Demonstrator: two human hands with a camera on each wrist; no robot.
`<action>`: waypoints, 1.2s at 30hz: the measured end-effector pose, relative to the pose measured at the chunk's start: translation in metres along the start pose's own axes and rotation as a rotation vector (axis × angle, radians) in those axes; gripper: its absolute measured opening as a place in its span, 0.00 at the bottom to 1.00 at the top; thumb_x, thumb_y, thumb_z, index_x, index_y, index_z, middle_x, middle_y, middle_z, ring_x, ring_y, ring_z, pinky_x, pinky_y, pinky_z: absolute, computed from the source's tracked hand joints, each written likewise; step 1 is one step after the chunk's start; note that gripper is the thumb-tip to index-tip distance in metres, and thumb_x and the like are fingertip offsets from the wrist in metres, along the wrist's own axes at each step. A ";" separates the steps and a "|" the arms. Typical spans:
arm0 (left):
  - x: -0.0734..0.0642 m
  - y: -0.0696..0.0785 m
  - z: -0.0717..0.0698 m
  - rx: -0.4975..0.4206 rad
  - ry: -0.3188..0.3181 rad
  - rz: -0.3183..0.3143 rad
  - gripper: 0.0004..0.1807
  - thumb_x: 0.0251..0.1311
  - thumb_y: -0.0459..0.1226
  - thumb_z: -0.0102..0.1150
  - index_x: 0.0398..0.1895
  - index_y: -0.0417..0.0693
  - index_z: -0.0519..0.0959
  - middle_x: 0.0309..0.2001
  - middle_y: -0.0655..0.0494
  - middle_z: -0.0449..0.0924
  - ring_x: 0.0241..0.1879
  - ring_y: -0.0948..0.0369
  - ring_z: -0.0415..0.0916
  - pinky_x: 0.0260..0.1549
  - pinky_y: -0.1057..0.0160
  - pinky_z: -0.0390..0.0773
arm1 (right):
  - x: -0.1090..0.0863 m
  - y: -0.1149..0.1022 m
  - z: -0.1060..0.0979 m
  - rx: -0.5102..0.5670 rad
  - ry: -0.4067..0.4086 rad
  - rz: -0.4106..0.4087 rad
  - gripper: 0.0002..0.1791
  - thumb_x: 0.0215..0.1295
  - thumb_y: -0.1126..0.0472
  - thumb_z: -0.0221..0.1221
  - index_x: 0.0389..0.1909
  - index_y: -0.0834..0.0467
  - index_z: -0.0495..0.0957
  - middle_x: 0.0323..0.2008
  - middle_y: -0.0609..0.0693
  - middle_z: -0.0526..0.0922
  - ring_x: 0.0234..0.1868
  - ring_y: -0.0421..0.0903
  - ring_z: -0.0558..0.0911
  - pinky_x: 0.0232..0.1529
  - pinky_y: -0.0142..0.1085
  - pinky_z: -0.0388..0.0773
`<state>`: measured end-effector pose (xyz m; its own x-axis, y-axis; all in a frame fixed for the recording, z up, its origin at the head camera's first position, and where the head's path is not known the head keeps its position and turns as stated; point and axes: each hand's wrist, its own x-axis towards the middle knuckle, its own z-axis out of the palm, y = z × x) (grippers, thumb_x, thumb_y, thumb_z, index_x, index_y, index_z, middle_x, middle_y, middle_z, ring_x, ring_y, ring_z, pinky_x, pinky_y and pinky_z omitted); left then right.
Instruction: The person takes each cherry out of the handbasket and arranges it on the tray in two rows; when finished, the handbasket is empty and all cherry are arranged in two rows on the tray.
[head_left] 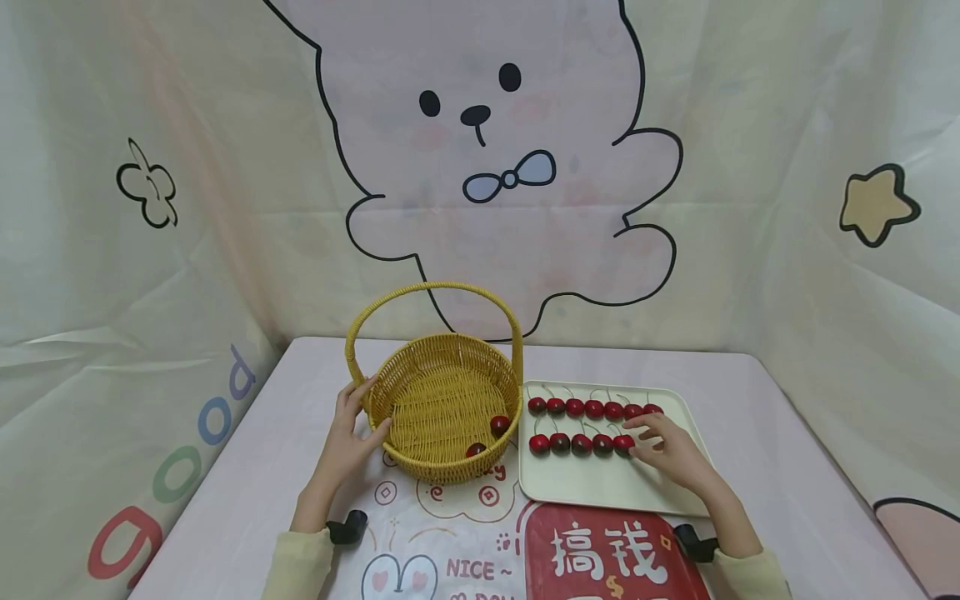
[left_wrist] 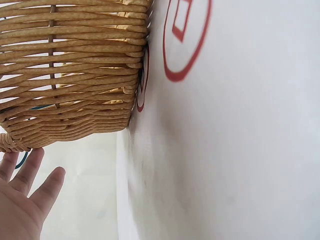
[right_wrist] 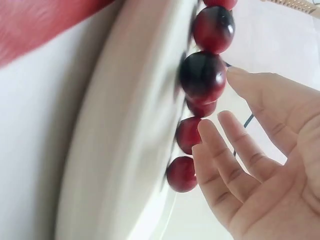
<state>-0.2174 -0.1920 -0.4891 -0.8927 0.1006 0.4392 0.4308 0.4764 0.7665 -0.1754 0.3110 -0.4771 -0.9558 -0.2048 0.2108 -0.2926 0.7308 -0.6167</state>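
My left hand (head_left: 348, 437) rests at the left side of a yellow woven basket (head_left: 442, 471), its straight fingers reaching the wicker near the base of the tall handle. Inside the basket, toward its right front, lie two dark red cherries; one is the cherry (head_left: 499, 426) by the right wall. My right hand (head_left: 670, 452) hovers over the right part of a cream tray (head_left: 585, 487), fingers spread. Its thumb tip is right at the end cherry (right_wrist: 202, 76) of the front row, with the other fingers beside the back-row cherries (right_wrist: 182, 174). Nothing is gripped in it.
Two rows of stemmed cherries lie on the tray, the back row (head_left: 594, 409) longer than the front one. A printed mat (head_left: 480, 570) with red and white drawings lies under the basket and tray. Fabric walls (head_left: 480, 233) enclose the table at the back and sides.
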 end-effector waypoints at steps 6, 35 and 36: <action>0.000 -0.001 0.001 0.006 0.004 0.013 0.39 0.52 0.34 0.64 0.68 0.51 0.60 0.65 0.45 0.53 0.63 0.45 0.58 0.58 0.36 0.61 | 0.001 -0.010 0.000 -0.026 0.022 -0.012 0.16 0.56 0.67 0.63 0.46 0.59 0.76 0.44 0.57 0.76 0.42 0.56 0.78 0.36 0.43 0.78; 0.000 0.000 0.002 0.017 -0.001 -0.029 0.38 0.53 0.35 0.64 0.68 0.55 0.60 0.65 0.47 0.52 0.64 0.45 0.57 0.60 0.38 0.61 | 0.014 -0.079 0.041 0.042 0.049 -0.305 0.15 0.52 0.67 0.65 0.42 0.55 0.79 0.44 0.46 0.77 0.46 0.44 0.77 0.41 0.44 0.80; 0.000 0.000 0.002 0.019 -0.001 -0.030 0.38 0.53 0.35 0.64 0.68 0.56 0.59 0.65 0.47 0.52 0.64 0.45 0.57 0.60 0.38 0.61 | 0.015 -0.081 0.042 0.049 0.038 -0.298 0.15 0.53 0.67 0.65 0.43 0.54 0.79 0.44 0.46 0.77 0.46 0.44 0.77 0.42 0.44 0.80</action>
<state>-0.2172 -0.1903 -0.4903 -0.9052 0.0871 0.4161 0.4017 0.4955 0.7701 -0.1672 0.2214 -0.4560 -0.8262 -0.3804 0.4155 -0.5619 0.6094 -0.5594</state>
